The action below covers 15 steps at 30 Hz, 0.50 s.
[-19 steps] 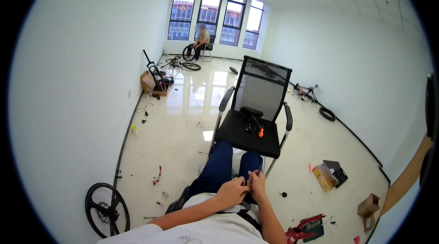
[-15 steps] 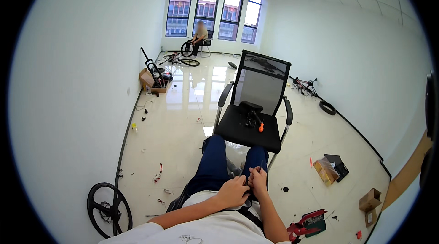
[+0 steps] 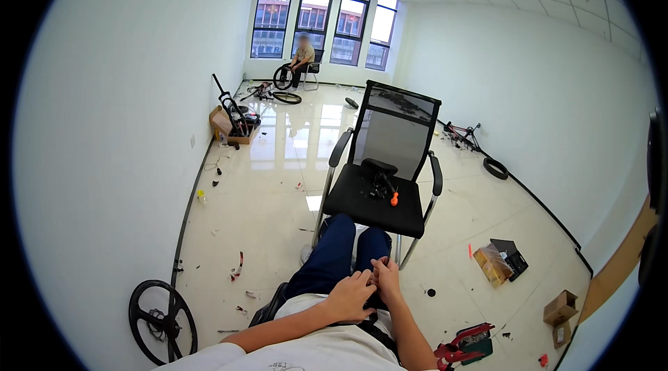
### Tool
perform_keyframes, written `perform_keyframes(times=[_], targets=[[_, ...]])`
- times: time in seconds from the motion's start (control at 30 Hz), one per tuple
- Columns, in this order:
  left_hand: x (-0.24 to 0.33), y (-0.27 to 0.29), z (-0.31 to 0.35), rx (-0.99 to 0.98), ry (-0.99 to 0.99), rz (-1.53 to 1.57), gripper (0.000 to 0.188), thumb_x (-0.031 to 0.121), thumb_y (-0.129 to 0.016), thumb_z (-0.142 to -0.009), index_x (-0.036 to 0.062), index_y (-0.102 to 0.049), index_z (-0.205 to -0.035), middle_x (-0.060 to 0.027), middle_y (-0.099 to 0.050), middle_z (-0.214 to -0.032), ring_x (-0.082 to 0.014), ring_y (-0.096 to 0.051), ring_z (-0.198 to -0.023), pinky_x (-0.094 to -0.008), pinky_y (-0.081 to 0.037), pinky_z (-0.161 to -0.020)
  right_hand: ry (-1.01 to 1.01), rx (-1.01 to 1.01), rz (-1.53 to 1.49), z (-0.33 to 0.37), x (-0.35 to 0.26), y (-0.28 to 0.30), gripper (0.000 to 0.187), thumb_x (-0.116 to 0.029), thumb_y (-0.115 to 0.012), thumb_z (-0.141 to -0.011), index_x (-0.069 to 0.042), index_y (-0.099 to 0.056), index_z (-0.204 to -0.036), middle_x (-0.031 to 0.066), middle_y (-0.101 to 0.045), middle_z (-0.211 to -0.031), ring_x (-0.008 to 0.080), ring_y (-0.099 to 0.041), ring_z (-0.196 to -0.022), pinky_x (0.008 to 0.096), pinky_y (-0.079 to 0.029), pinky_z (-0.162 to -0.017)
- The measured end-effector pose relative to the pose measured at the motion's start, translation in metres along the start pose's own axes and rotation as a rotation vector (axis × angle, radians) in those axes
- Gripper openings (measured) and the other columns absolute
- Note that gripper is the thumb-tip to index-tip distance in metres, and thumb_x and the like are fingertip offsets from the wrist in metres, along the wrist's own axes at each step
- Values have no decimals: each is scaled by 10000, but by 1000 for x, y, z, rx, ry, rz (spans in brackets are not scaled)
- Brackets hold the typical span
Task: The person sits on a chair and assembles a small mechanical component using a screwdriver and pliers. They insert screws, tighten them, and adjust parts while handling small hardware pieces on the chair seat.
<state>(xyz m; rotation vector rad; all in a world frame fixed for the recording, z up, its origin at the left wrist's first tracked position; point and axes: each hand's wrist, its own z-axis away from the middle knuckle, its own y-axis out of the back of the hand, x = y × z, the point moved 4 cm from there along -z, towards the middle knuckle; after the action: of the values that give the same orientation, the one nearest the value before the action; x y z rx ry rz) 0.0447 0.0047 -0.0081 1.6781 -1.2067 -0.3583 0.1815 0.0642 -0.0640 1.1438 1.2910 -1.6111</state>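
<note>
Above my lap, my left hand (image 3: 350, 296) and my right hand (image 3: 387, 279) come together with bent, closed fingers. A small dark thing shows at the right hand's fingertips, too small to name. What the left fingers hold is hidden. Just beyond my knees stands a black mesh-backed office chair (image 3: 376, 198). On its seat lie a bicycle saddle (image 3: 379, 166) with its seatpost, several small black parts (image 3: 379, 188) and an orange-handled tool (image 3: 394, 198).
A three-spoke wheel (image 3: 139, 315) leans by the left wall. On the right lie an open box (image 3: 492, 264), cardboard boxes (image 3: 559, 308), a red-and-green tool case (image 3: 473, 344) and a tire (image 3: 495, 168). A person (image 3: 301, 65) sits far off with a wheel; bicycle parts lie around.
My knees have drawn closer together and shifted slightly. Both hands stay together above my lap; the thin dark thing sticking up from my right hand now shows less. The view has shifted slightly.
</note>
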Motion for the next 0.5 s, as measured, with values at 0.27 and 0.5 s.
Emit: perform_keyframes(times=[0.27,0.5], targets=[[-14,-8,2,-54,27,206,296,239,-720,-729,53,-634,-943,-146,-483,-995,-303,-555,-926,-379,-487,-784,-36,60,-29,-2,10,4,217,-86,-603,-866,-109,-410,-769,-42,-365,-574,58,-291,-403,228,-231,-367],[-31,-2,-3,-3,-57,349,200,221,-680,-835,58,-660,-950,-90,-549,-937,-268,-619,-727,-333,-515,-668,-45,58,-29,-1,5,3,242,-72,-593,-864,-116,-382,-754,-44,-349,-560,55,-290,-407,227,-226,-356]])
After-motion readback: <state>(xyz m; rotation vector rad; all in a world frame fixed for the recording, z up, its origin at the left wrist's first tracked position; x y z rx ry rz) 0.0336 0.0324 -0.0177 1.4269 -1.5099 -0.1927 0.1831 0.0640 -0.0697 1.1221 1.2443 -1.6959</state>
